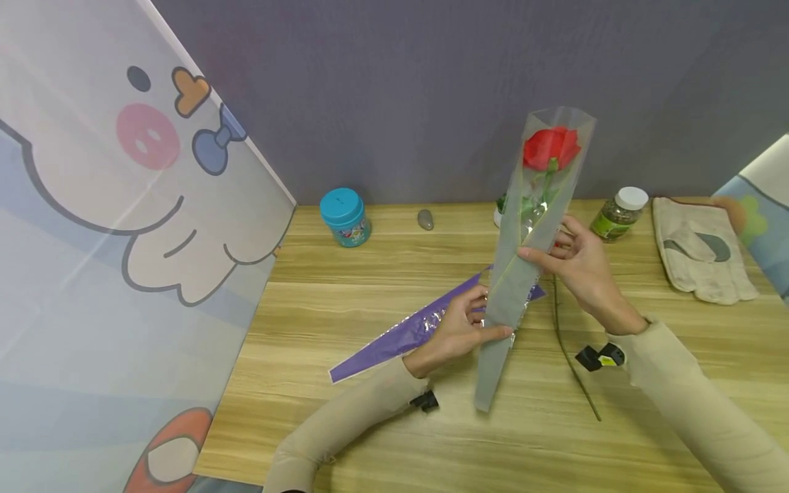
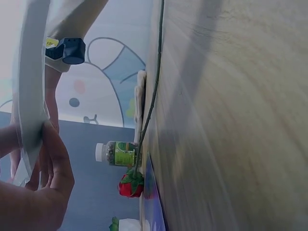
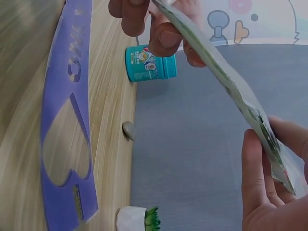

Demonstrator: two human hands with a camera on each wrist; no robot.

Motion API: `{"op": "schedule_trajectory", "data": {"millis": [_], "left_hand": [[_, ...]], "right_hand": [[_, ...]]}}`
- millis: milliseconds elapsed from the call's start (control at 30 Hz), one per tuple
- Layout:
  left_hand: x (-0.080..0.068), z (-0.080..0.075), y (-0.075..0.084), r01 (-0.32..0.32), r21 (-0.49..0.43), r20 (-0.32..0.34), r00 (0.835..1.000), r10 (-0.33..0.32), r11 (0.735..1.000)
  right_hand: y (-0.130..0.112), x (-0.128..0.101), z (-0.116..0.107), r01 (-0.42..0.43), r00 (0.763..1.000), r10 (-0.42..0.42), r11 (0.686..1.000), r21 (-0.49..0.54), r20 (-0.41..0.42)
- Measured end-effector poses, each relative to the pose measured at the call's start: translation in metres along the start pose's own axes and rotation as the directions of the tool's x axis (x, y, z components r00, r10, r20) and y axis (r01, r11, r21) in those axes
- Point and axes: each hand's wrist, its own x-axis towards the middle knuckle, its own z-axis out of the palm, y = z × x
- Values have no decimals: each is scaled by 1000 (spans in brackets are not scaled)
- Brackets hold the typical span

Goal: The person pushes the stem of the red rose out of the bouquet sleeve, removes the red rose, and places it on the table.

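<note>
Upright | grey sleeve [image 1: 524,260] with rose [image 1: 550,147] stood tilted above counter [image 1: 382,383] | left hand [image 1: 453,332] pinched low, right hand [image 1: 579,263] pinched mid-length.

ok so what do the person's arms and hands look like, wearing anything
Both arms wear long beige sleeves reaching the wrists. The left hand and right hand are bare, no gloves. A small black camera sits under the left wrist; a black and yellow one under the right.

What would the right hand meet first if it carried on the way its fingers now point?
Nothing new: the right hand already pinches the grey sleeve holding the red rose. Past it, roughly, lies the left hand, though depth is unclear.
</note>
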Motion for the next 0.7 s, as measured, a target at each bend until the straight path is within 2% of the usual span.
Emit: {"op": "schedule_trajectory", "data": {"millis": [167, 267, 400, 700], "left_hand": [[1, 0, -1, -8, 11, -5, 1000, 8, 1000], [1, -1, -1, -10, 17, -10, 1000, 10, 1000], [1, -2, 0, -21, 15, -14, 1000, 21, 1000], [3, -4, 0, -55, 9, -22, 998, 55, 998]], "right_hand": [[-1, -1, 1, -40, 999, 41, 989, -143, 2], [-1, -2, 1, -31, 999, 36, 979, -200, 21], [0, -2, 0, -4, 998, 18, 971, -241, 54], [2, -4, 1, -12, 996, 34, 965, -263, 82]]}}
